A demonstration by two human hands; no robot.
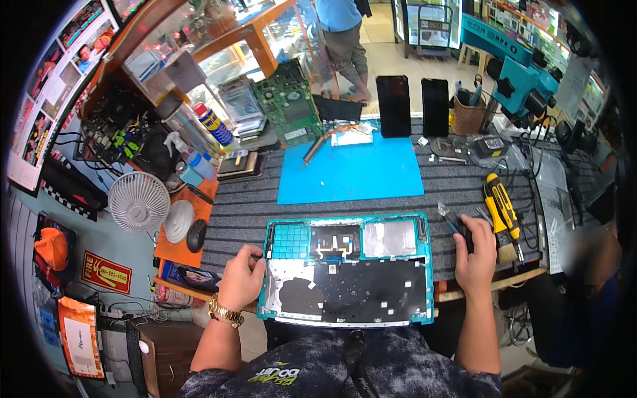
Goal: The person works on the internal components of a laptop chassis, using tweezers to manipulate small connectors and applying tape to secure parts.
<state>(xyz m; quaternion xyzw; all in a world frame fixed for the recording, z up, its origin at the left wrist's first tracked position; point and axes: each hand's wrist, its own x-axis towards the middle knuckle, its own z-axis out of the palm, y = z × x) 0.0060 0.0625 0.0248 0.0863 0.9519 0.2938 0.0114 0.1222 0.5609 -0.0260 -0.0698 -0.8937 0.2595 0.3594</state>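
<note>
A laptop top case [371, 292] with a teal rim lies with its inner side up at the table's front edge, showing the touchpad's back and a black plate. My left hand [243, 280], a gold watch on its wrist, pinches the case's left edge. To the right of the case, my right hand [479, 255] rests on the striped mat, its fingers curled round a slim tool [453, 222] with a dark and blue handle. Part of that tool is hidden by the hand. A yellow and black screwdriver [502, 205] and a brush [507, 253] lie just beyond.
A blue mat [352, 176] carries a copper heat pipe [318, 146]. Two dark phones [394, 106] stand behind it, with a green circuit board [286, 106] to the left. A white fan [139, 202] stands left; a teal microscope [524, 86] stands back right. Beyond the table is a person [342, 40].
</note>
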